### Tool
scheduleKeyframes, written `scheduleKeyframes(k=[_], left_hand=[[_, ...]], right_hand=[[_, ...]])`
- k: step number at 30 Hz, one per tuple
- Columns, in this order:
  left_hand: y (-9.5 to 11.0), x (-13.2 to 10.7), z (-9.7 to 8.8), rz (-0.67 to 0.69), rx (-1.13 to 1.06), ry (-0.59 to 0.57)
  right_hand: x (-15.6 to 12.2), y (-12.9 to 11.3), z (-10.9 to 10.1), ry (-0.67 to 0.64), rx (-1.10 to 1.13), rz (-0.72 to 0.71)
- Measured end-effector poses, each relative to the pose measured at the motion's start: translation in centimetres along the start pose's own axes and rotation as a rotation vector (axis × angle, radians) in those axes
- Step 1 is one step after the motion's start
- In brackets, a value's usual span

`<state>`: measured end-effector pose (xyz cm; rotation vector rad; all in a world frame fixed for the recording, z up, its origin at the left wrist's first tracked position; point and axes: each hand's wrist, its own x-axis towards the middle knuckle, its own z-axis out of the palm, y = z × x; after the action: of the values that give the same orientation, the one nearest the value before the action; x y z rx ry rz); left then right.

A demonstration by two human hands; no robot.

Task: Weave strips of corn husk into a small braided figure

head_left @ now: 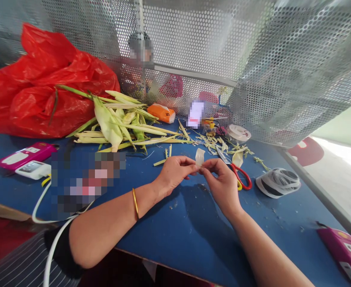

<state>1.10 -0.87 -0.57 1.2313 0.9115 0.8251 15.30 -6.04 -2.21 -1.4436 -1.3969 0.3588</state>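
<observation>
Both of my hands meet over the middle of the blue table. My left hand and my right hand pinch a small pale strip of leaf between their fingertips, the strip standing up above them. A gold bangle sits on my left wrist. Red-handled scissors lie just behind my right hand, blades pointing back left. A heap of green and pale leaves lies further back left.
A red plastic bag bulges at the back left. Pink and white devices with a white cable lie on the left. A roll of white tape sits right, a pink box near right. Perforated metal screen closes the back; a person sits behind it.
</observation>
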Motion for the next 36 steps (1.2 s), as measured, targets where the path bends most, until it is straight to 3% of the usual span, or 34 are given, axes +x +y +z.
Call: scheduleKeyframes(k=[9, 19, 25, 36], left_hand=[[-0.13, 0.20, 0.06, -0.035, -0.046, 0.001], [0.43, 0.28, -0.27, -0.224, -0.231, 0.031], [0.50, 0.24, -0.37, -0.269, -0.284, 0.029], [0.01, 0.20, -0.27, -0.211, -0.232, -0.023]], right_hand=[[0.07, 0.40, 0.08, -0.028, 0.083, 0.005], [0.24, 0.33, -0.70, -0.120, -0.025, -0.215], [0.31, 0.28, -0.66, -0.128, -0.018, -0.190], [0.01, 0.18, -0.13, -0.070, -0.014, -0.039]])
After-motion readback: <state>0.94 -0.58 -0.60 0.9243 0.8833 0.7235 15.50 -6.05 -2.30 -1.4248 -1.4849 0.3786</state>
